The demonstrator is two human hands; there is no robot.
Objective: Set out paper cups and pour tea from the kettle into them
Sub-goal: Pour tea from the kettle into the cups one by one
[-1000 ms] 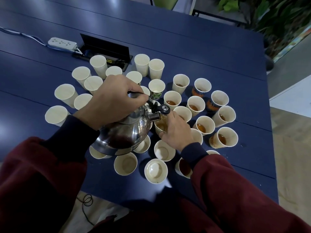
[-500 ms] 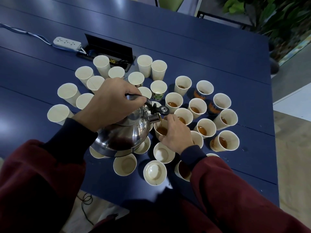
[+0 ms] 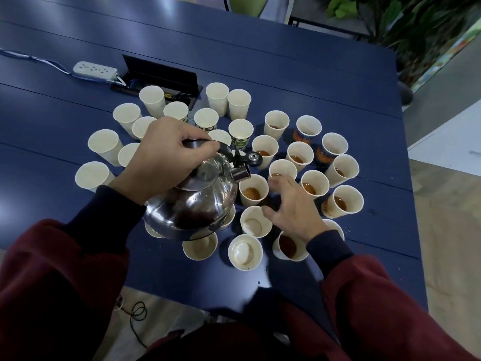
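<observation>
A dark blue tabletop (image 3: 312, 74) carries many white paper cups (image 3: 104, 144). A shiny steel kettle (image 3: 197, 204) hangs tilted above the near ones, spout over a tea-filled cup (image 3: 253, 191). The left hand (image 3: 166, 157) clamps its grip on the black handle (image 3: 199, 144); the right hand (image 3: 294, 207), grip apart, hovers beside that cup.

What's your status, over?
Left hand grips kettle handle, spout over part-filled cup. Right hand open beside it. Empty cups crowd under kettle.

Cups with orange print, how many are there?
2. Far orange-printed cup in the back row; right orange-printed cup beside it, further right. Prints facing away may be hidden.
</observation>
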